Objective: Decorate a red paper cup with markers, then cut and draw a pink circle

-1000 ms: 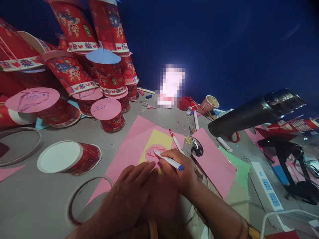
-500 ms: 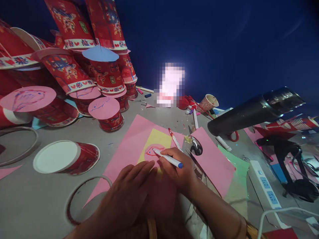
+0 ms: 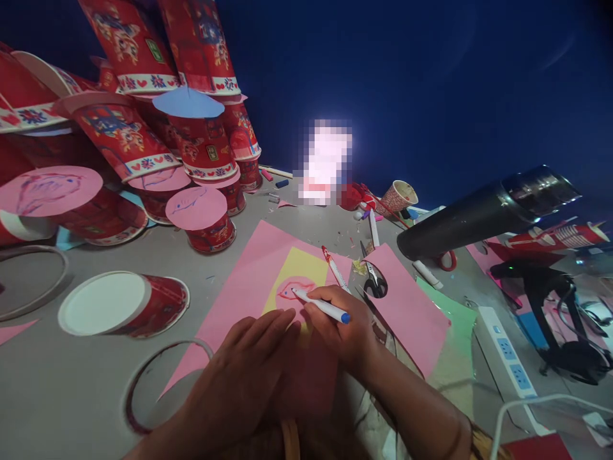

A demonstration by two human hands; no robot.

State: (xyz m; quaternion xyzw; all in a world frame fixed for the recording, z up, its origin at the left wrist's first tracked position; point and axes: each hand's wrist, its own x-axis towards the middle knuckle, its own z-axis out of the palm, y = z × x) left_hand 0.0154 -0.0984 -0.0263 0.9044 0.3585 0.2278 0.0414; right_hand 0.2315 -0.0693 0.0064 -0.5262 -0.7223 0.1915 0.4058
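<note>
My right hand [image 3: 342,322] grips a white marker [image 3: 324,305] with a blue end, its tip on a pink paper circle [image 3: 299,285]. The circle carries a red outline with small blue marks inside. Under it lies a yellow paper [image 3: 304,257], itself on a larger pink sheet [image 3: 258,246]. My left hand [image 3: 249,364] rests flat on the papers, fingers stretched out near the circle's lower edge. Just beyond my right hand lies a red marker [image 3: 335,268], and scissors [image 3: 375,281] lie to its right.
Red paper cups [image 3: 205,150] with paper discs are stacked at the left. One cup [image 3: 165,305] lies tipped nearby, by a ring [image 3: 153,377]. At right are a cut pink sheet [image 3: 409,316], a black tumbler [image 3: 460,220], a power strip [image 3: 510,364] and a black stand [image 3: 555,319].
The view has shifted slightly, so things sit a little further left. Both hands keep nearly the same pose, and the marker tip stays on the pink circle.
</note>
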